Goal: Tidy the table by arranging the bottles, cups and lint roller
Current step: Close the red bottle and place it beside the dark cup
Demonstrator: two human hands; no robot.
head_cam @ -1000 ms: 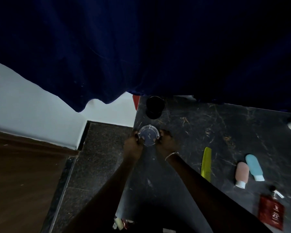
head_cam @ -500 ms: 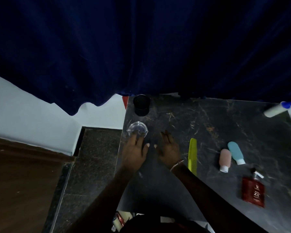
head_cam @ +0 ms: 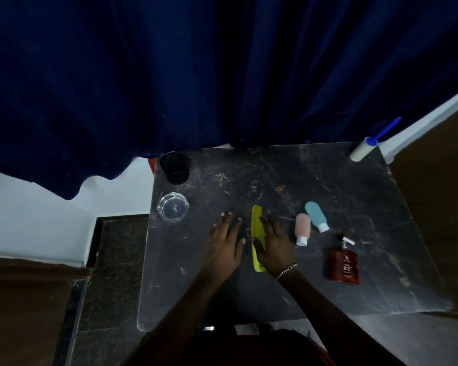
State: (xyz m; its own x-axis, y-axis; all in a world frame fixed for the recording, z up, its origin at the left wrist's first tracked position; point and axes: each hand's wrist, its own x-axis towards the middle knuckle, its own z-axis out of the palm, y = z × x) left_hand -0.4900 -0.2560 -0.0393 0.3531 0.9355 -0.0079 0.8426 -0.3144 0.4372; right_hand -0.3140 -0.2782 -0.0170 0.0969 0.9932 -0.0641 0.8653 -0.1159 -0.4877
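A clear glass cup stands near the left edge of the dark marble table, in front of a black cup at the back left corner. Lying to the right are a pink bottle, a blue bottle and a red flat bottle. A white lint roller with a blue handle rests at the back right corner. My left hand hovers flat with fingers spread, holding nothing. My right hand lies partly over a yellow-green comb, fingers apart.
A dark blue curtain hangs over the table's back edge. The left table edge drops to dark floor tiles and a white wall. Brown wood lies to the right of the table.
Both hands let go of the clear glass cup, which now stands by the left edge, and moved right toward the comb. The view shifted right, showing the lint roller.
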